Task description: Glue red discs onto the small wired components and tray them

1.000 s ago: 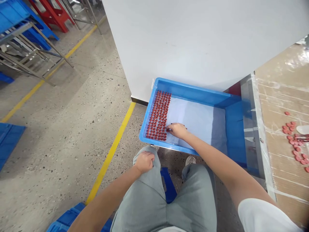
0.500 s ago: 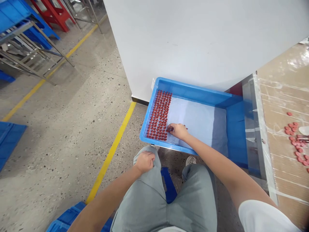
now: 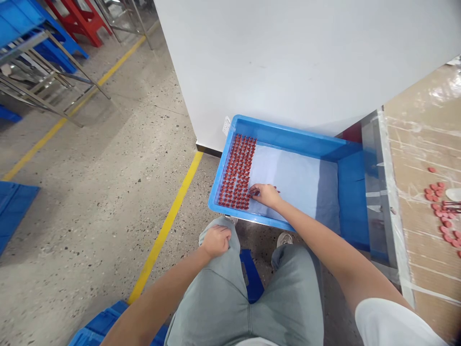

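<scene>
Red pieces (image 3: 236, 175): small, set in close rows at the left end of the bin (image 3: 288, 139), by my view.
Right hand (image 3: 264, 193): inside the bin, over the sheet (image 3: 295, 173), just beside the open edge of the rows, toward the end nearest the legs.
Right fingers: bent down and drawn in toward the last row; I cannot tell whether they are clamped on a piece (the tips are small and dark from here).
Behind the wrist: I note a few loose pieces (image 3: 277, 189) on the sheet, apart from the rows.
Left hand (image 3: 216, 240): rests on the left knee (image 3: 235, 245), outside the bin, fingers curled together; I see nothing held.
Bin: blue, long, close to the white panel (image 3: 298, 62), its right end beside the table (image 3: 418, 154).
Table: brown top with strips of tape; I count it as holding scattered red discs (image 3: 447, 224).
</scene>
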Available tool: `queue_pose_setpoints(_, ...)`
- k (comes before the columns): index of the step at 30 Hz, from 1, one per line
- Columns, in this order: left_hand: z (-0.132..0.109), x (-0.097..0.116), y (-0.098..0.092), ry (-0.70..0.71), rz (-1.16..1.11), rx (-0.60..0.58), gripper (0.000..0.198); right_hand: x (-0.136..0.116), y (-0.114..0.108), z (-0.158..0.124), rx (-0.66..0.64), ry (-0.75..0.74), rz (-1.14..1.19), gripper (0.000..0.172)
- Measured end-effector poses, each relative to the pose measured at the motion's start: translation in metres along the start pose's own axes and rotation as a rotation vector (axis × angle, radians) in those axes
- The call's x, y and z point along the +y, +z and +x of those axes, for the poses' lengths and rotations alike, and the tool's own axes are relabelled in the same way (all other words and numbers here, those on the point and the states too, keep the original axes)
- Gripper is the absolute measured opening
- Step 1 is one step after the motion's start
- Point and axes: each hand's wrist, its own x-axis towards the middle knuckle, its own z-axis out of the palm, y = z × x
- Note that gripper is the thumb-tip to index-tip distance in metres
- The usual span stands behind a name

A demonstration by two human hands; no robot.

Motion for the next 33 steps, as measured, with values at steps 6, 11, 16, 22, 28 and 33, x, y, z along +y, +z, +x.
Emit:
queue_pose_setpoints(6,0.000,0.000,-0.001,0.002,-0.003,-0.005,0.016,0.017,-0.042,-0.001,0.174,0.104,-0.141,0.031)
queue_pose_setpoints(11,0.000,0.001,0.000,0.007,0.003,-0.004,0.016,0.019,-0.050,0.001,0.079,0.049,-0.243,0.034)
queue_pose_setpoints(16,0.000,0.000,0.000,0.005,0.013,-0.013,0.015,0.013,-0.034,0.011,-0.014,0.058,-0.273,0.021)
queue_pose_setpoints(22,0.000,-0.001,0.000,0.007,0.021,-0.022,0.014,0.018,-0.022,0.020,-0.067,0.115,-0.184,0.026)
queue_pose_setpoints(28,0.000,0.000,0.000,0.003,0.019,-0.019,0.015,0.012,-0.010,0.022,0.005,0.121,-0.070,0.024)
queue_pose_setpoints(33,-0.001,-0.001,0.002,0.006,0.014,-0.006,0.015,0.005,-0.006,0.015,0.049,0.125,-0.026,0.020)
